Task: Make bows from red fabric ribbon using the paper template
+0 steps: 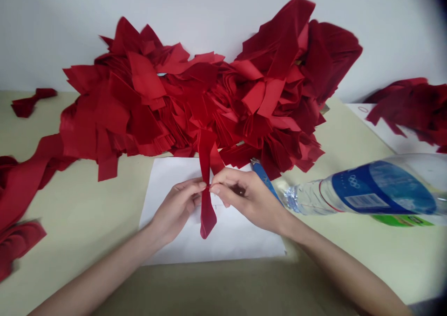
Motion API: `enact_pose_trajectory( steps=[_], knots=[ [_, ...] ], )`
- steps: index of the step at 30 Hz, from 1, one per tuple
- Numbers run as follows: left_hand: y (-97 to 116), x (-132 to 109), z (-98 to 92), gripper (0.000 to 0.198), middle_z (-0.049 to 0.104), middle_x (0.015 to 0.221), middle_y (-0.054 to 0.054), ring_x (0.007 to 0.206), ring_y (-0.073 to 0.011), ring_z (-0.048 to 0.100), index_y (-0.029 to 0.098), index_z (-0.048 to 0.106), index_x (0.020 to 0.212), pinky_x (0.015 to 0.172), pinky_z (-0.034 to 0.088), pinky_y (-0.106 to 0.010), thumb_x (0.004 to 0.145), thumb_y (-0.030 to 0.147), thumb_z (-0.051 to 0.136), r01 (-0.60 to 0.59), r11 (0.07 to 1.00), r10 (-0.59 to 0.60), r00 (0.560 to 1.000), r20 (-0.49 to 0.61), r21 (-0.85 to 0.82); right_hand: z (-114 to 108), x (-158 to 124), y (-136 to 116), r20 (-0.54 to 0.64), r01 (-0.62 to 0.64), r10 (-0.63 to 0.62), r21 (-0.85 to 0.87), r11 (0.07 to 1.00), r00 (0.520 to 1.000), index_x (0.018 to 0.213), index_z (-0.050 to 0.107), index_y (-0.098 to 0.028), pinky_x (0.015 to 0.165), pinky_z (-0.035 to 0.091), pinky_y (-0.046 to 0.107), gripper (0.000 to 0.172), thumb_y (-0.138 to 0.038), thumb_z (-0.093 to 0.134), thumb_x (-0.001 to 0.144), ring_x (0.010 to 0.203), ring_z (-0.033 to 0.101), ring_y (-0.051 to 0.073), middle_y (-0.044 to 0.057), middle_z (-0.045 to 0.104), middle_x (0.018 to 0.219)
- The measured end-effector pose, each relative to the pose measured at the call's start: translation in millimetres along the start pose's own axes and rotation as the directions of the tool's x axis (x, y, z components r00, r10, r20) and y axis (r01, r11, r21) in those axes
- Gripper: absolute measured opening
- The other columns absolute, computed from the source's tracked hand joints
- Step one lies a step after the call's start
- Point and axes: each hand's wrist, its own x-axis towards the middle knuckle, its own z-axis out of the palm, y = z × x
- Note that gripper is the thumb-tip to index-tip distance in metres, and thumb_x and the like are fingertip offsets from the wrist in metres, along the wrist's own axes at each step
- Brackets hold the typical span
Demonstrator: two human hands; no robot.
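A strip of red velvet ribbon point(208, 216) hangs over the white paper point(167, 246), gathered narrow at its middle. My left hand point(181, 203) pinches that narrow part from the left, thumb and finger closed. From the other side my right hand point(244, 195) pinches the same spot, thumb against fingertips. The ribbon's upper end reaches up to the big heap of red ribbon pieces point(195, 92), and its lower end droops below my fingers. Short pencil-like lines show on the paper near the ribbon.
A clear plastic bottle with a blue label point(363, 188) lies at the right over something green point(401, 220). A blue pen-like tool point(263, 176) is beside my right hand. More red ribbon point(28, 185) lies at the left, and another red pile point(415, 104) at the far right.
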Motion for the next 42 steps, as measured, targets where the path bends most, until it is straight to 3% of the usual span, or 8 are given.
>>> enact_pose_trajectory(
  steps=[9, 16, 25, 35, 42],
  knots=[
    [4, -5, 3.7, 0.016, 0.048, 0.070, 0.002, 0.077, -0.0139, 0.040, 0.019, 0.065, 0.067, 0.076, 0.032, -0.028, 0.081, 0.019, 0.057, -0.110, 0.978, 0.118, 0.992, -0.035, 0.176, 2, 1, 5, -0.012, -0.071, 0.071, -0.111, 0.991, 0.997, 0.072, 0.051, -0.017, 0.048, 0.030, 0.021, 0.019, -0.025, 0.050, 0.089, 0.051, 0.040, 0.007, -0.005, 0.046, 0.057],
    [6, -6, 2.0, 0.019, 0.038, 0.066, 0.003, 0.066, -0.0118, 0.035, 0.020, 0.060, 0.060, 0.062, 0.028, -0.028, 0.079, 0.021, 0.062, -0.202, 0.906, 0.248, 0.965, -0.080, 0.371, -1, 2, 5, 0.035, -0.084, 0.082, 0.045, 0.995, 0.996, 0.073, 0.056, -0.015, 0.047, 0.034, 0.019, 0.018, -0.024, 0.051, 0.088, 0.051, 0.044, 0.006, -0.005, 0.048, 0.057],
    [7, -9, 1.5, 0.015, 0.053, 0.076, 0.000, 0.075, -0.0158, 0.047, 0.020, 0.060, 0.064, 0.069, 0.037, -0.031, 0.078, 0.018, 0.061, -0.287, 0.813, 0.354, 0.935, -0.038, 0.507, -1, 0, 4, 0.022, -0.065, 0.064, 0.036, 0.997, 0.998, 0.071, 0.057, -0.015, 0.047, 0.031, 0.019, 0.015, -0.020, 0.053, 0.085, 0.051, 0.040, 0.005, -0.005, 0.048, 0.057],
    [13, -13, 4.5, 0.016, 0.058, 0.076, -0.001, 0.079, -0.0187, 0.055, 0.021, 0.061, 0.063, 0.073, 0.043, -0.033, 0.079, 0.018, 0.063, -0.408, 0.659, 0.466, 0.881, 0.084, 0.631, -4, 0, 1, 0.052, -0.091, 0.087, 0.078, 0.993, 0.995, 0.064, 0.050, -0.016, 0.045, 0.029, 0.019, 0.017, -0.017, 0.052, 0.081, 0.050, 0.039, 0.005, -0.006, 0.046, 0.056],
    [15, -19, 7.4, 0.013, 0.055, 0.073, 0.000, 0.081, -0.0189, 0.056, 0.023, 0.061, 0.069, 0.073, 0.043, -0.032, 0.078, 0.015, 0.064, -0.417, 0.597, 0.493, 0.865, 0.097, 0.685, -2, -1, -1, 0.032, -0.073, 0.071, 0.055, 0.996, 0.997, 0.062, 0.046, -0.017, 0.046, 0.028, 0.019, 0.019, -0.019, 0.051, 0.081, 0.051, 0.037, 0.005, -0.006, 0.041, 0.055]
  ],
)
